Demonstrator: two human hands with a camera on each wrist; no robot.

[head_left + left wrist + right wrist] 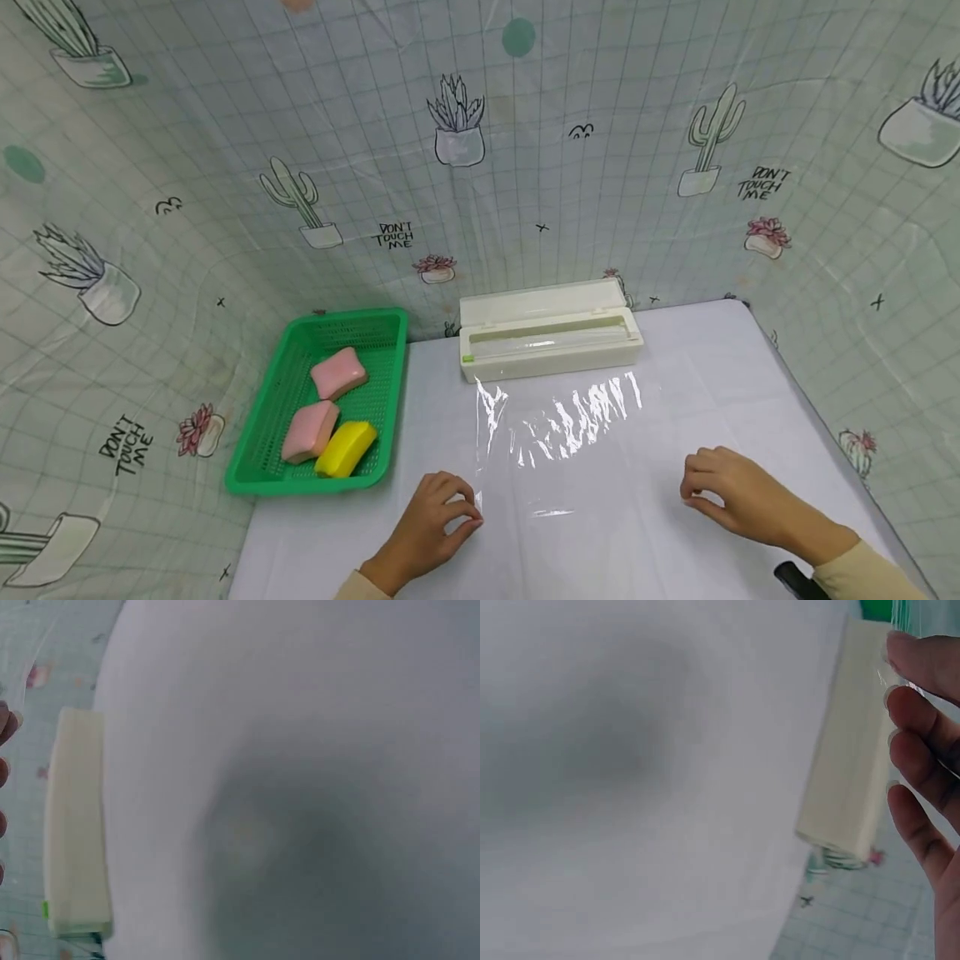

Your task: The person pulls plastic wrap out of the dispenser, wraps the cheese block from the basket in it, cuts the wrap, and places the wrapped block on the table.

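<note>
A big cloth wall [525,192] with plant pictures goes round the far, left and right edges of the white table [705,367]. A sheet of clear wrap [577,425] runs from the middle of the far edge toward the near side, and it is shiny near the box. The green basket [300,486] sits at the far left corner. The long white box [555,364] is by the middle of the far edge, with its lid up and a roll inside.

The left hand [431,525] is on the near side, a little left of the middle. Its thumb and finger tips are together, pinching the wrap's near left corner. The right hand [738,496] is closer to the right edge. Its thumb and pointing finger pinch the wrap too, and its other fingers are bent.

In the basket are two pink blocks [339,373] and one yellow block [347,450], near the basket's near right corner. Part of a black thing [798,581] shows by the right sleeve [870,575].
</note>
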